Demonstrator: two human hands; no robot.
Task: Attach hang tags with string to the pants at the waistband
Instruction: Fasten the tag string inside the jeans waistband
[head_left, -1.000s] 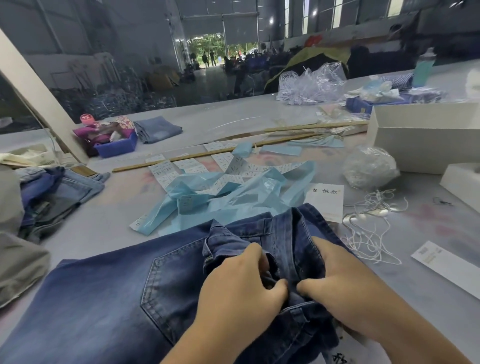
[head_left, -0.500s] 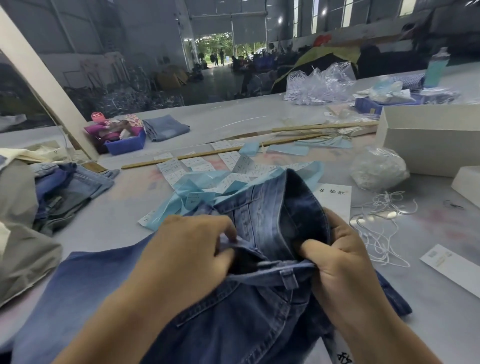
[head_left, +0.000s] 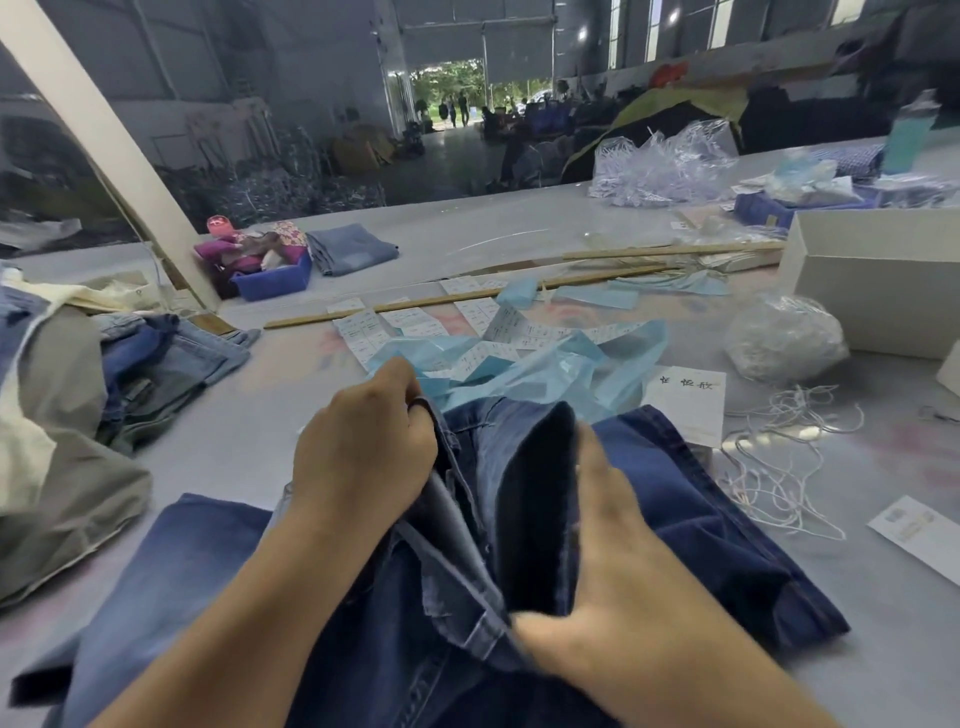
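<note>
At the near edge of the tabletop (head_left: 519, 228), the pants (head_left: 701, 519) now lie with the waistband pulled wider open than a moment ago: the left hand (head_left: 363, 457) grips one edge, the right hand (head_left: 613, 561) holds the other, the two hands apart. No tag is on yet, I judge; loose strings (head_left: 779, 467) and paper tags (head_left: 691, 405) wait just beside. Beyond stretches a dim warehouse hall with an open doorway.
</note>
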